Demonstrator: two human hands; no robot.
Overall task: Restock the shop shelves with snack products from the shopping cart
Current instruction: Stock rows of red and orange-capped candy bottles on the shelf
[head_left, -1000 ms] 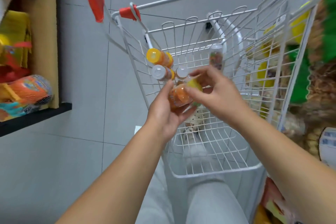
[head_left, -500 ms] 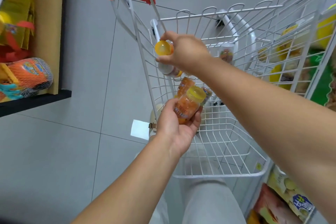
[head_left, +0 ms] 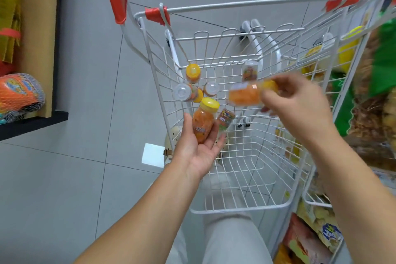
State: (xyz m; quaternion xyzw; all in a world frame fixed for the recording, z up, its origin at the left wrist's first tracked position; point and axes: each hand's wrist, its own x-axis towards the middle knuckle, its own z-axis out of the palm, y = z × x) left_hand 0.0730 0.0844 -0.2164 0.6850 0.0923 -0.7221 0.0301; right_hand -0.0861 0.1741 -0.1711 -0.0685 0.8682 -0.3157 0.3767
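**Small jars, two in one hand — keep the grip on the body**

My left hand (head_left: 197, 148) lies palm-up at the centre of the frame. Its fingers curl loosely under a yellow-lidded jar (head_left: 203, 123) and a smaller jar (head_left: 225, 122) that leans just beside it. My right hand (head_left: 297, 103), right of centre, pinches an orange jar (head_left: 244, 94) near its lid end; motion blur hides the exact finger placement.

Four loose jars (head_left: 192, 73) lie at the far end of the cart (head_left: 235, 208), in the upper middle of the frame. A shelf (head_left: 32, 122) shows at the left edge, and snack bags (head_left: 375, 113) fill the right edge.

I judge these jars to be light, rigid clear plastic — smooth and round-sided, so likely to roll or slip when stacked in a palm. The pair in the left hand looks the least secure, because the thumb does not close over them. I would wrap the labelled body rather than hold the lid, which could twist. A drop would probably not break them, though they could slip through the cart's wire gaps.
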